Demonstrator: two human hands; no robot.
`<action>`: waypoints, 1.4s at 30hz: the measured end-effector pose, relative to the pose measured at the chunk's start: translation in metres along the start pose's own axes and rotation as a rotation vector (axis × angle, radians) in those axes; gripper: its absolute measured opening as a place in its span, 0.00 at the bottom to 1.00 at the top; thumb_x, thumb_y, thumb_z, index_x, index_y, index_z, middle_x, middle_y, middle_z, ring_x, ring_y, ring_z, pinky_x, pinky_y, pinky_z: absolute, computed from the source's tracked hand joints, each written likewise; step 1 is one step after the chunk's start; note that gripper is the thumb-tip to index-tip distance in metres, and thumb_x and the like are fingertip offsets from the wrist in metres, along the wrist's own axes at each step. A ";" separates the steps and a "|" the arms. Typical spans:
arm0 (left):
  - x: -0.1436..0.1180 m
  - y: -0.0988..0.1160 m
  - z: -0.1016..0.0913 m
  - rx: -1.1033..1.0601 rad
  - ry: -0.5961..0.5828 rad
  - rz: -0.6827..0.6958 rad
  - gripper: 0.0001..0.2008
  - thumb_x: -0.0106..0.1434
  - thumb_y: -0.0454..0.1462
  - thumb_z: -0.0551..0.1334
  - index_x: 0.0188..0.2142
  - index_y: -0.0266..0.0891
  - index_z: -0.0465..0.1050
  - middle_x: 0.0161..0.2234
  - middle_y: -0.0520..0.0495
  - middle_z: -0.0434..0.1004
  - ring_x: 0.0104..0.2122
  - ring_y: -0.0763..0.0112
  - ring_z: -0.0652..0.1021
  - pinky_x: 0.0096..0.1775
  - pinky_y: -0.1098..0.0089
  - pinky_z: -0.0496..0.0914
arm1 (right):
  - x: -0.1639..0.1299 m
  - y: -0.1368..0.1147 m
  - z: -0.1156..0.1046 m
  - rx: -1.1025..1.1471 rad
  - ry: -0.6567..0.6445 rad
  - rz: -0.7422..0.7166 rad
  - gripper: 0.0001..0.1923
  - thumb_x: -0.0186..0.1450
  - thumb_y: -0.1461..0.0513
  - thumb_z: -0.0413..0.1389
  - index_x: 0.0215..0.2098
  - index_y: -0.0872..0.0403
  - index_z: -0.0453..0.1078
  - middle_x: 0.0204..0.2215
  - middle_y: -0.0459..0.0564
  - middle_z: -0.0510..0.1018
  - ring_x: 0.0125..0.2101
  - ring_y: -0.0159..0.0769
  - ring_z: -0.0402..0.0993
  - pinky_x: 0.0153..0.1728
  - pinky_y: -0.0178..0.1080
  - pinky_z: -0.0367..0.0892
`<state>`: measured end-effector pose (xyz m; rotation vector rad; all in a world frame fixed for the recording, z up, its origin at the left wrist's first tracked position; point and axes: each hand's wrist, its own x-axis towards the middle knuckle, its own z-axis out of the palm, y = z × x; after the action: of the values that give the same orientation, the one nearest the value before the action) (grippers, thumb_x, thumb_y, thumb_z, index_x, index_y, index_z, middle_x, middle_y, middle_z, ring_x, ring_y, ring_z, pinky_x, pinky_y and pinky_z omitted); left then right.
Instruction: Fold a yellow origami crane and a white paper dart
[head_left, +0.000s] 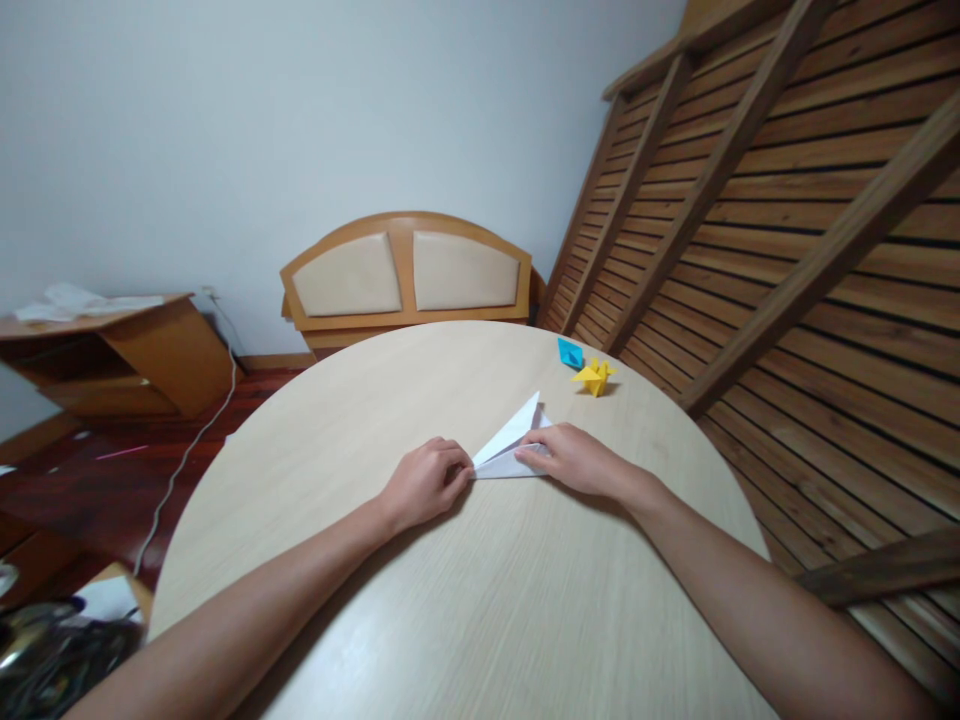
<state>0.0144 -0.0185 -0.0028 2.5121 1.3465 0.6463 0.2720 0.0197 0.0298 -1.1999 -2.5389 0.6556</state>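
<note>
A folded white sheet of paper (508, 438) lies on the round table between my hands, narrowing to a point at its left end. My left hand (429, 480) is closed at that pointed tip, fingers curled and pinching it. At the wider right end, my right hand (577, 458) grips the paper, its thumb on the near layer and the other fingers partly hidden behind. One white flap stands up toward the far side, with a gap between it and the near layer.
A blue folded-paper boat (570, 354) and a yellow origami figure (595, 377) sit near the far right edge of the round table (337, 400). Wooden slats (720, 200) lean at the right. A headboard (409, 270) stands behind; a cabinet (165, 360) and white cable (184, 460) are left.
</note>
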 end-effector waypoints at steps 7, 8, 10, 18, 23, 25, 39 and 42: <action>0.002 0.002 0.002 0.034 0.012 0.031 0.09 0.67 0.36 0.55 0.36 0.39 0.74 0.35 0.45 0.78 0.39 0.64 0.75 0.43 0.65 0.70 | 0.004 -0.013 0.006 -0.462 0.169 -0.130 0.14 0.71 0.56 0.51 0.38 0.56 0.75 0.40 0.56 0.77 0.43 0.44 0.70 0.42 0.41 0.58; 0.003 0.003 0.002 0.042 0.014 0.037 0.09 0.67 0.35 0.55 0.36 0.39 0.74 0.35 0.45 0.78 0.38 0.64 0.75 0.43 0.66 0.70 | 0.005 -0.015 0.007 -0.487 0.184 -0.147 0.13 0.71 0.57 0.52 0.38 0.56 0.75 0.41 0.57 0.77 0.44 0.44 0.69 0.43 0.42 0.57; 0.004 0.004 0.003 0.060 0.013 0.050 0.08 0.65 0.35 0.56 0.35 0.39 0.73 0.35 0.45 0.77 0.38 0.64 0.75 0.42 0.66 0.70 | 0.007 -0.016 0.007 -0.505 0.190 -0.154 0.12 0.71 0.57 0.53 0.39 0.57 0.73 0.42 0.57 0.77 0.45 0.44 0.69 0.43 0.42 0.57; 0.006 0.004 0.006 0.065 0.034 0.018 0.05 0.64 0.35 0.57 0.33 0.39 0.72 0.32 0.46 0.76 0.36 0.65 0.75 0.39 0.67 0.69 | 0.017 -0.009 0.015 -0.429 0.097 -0.138 0.11 0.72 0.60 0.51 0.37 0.57 0.72 0.37 0.53 0.79 0.39 0.40 0.72 0.39 0.40 0.56; 0.006 0.002 0.008 0.046 0.043 -0.016 0.10 0.67 0.36 0.54 0.33 0.38 0.72 0.32 0.45 0.76 0.36 0.65 0.74 0.40 0.66 0.69 | 0.020 -0.004 0.017 -0.425 0.086 -0.151 0.11 0.72 0.59 0.51 0.37 0.57 0.72 0.38 0.53 0.78 0.39 0.40 0.72 0.38 0.40 0.57; 0.006 0.002 0.009 0.044 0.051 -0.011 0.10 0.67 0.36 0.54 0.31 0.38 0.71 0.32 0.45 0.76 0.36 0.64 0.74 0.41 0.65 0.69 | 0.020 -0.003 0.017 -0.429 0.091 -0.159 0.12 0.72 0.59 0.51 0.37 0.57 0.72 0.38 0.53 0.78 0.38 0.40 0.72 0.38 0.40 0.57; 0.003 -0.014 0.005 0.050 0.051 0.021 0.13 0.67 0.41 0.60 0.28 0.38 0.71 0.44 0.42 0.75 0.47 0.60 0.72 0.48 0.60 0.71 | 0.021 0.004 0.019 -0.373 0.099 -0.181 0.09 0.71 0.59 0.53 0.38 0.56 0.72 0.39 0.52 0.77 0.39 0.39 0.71 0.39 0.39 0.58; 0.004 -0.018 0.005 0.051 0.039 0.036 0.14 0.68 0.43 0.60 0.29 0.38 0.72 0.45 0.41 0.75 0.48 0.60 0.72 0.49 0.59 0.71 | 0.022 0.006 0.020 -0.347 0.098 -0.196 0.09 0.71 0.60 0.52 0.38 0.57 0.71 0.38 0.53 0.76 0.39 0.38 0.70 0.40 0.39 0.59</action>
<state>0.0051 -0.0052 -0.0128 2.5820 1.3501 0.6795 0.2544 0.0343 0.0102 -1.0291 -2.7121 0.1102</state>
